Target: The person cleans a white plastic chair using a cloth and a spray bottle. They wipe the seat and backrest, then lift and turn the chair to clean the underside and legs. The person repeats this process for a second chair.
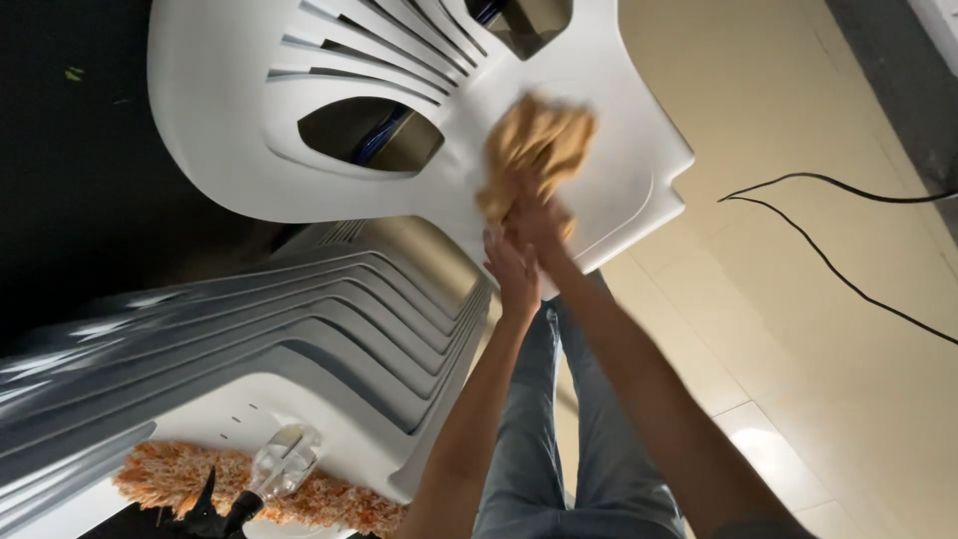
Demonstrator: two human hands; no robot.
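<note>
While right hand [539, 222] fingers press crumpled tan cloth [534, 150] on white plastic chair [419, 120], left hand [514, 271] fingers curl at chair edge; wiping looks mid-way, approx.

A crumpled tan cloth [536, 150] is pressed flat against a tilted white plastic chair [239, 120], just beyond the right hand [537, 225].

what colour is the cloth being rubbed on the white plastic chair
Tan to yellowish-brown, a soft crumpled cloth; the head view shows it, slightly blurred.
</note>
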